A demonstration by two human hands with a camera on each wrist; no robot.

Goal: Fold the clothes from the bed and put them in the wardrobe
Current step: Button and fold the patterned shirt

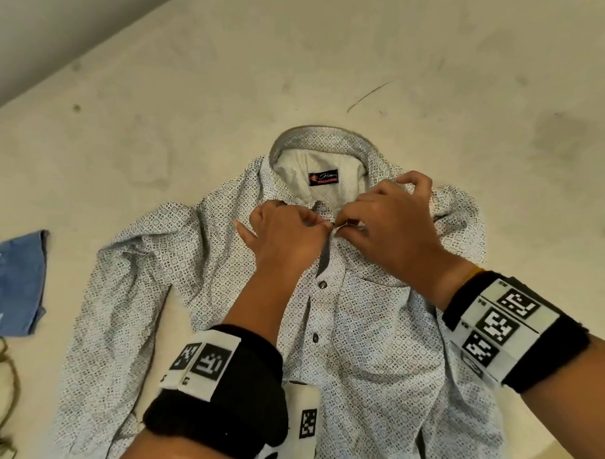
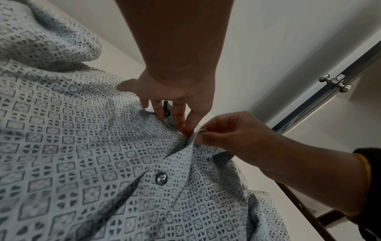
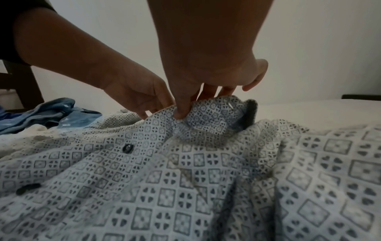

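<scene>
A white shirt [image 1: 367, 347] with a small grey square print lies front up on the bed, collar [image 1: 320, 137] at the far end. Its lower buttons [image 1: 322, 284] are fastened. My left hand [image 1: 314, 225] and right hand [image 1: 349, 226] meet just below the collar, and each pinches one edge of the placket between thumb and fingertips. In the left wrist view the right hand [image 2: 201, 135] lifts a small fold of the shirt [image 2: 82, 146] against the left hand [image 2: 181, 124]. In the right wrist view the right hand's thumb [image 3: 181, 114] presses the raised cloth beside the left hand [image 3: 148, 112].
A cream sheet [image 1: 322, 57] covers the bed around the shirt. A blue denim garment [image 1: 15, 284] lies at the left, also the blue denim garment [image 3: 62, 112] behind the shirt. A cream item [image 1: 1, 377] sits at the lower left edge. A dark-framed door with metal knobs [image 2: 334, 83] stands to the right.
</scene>
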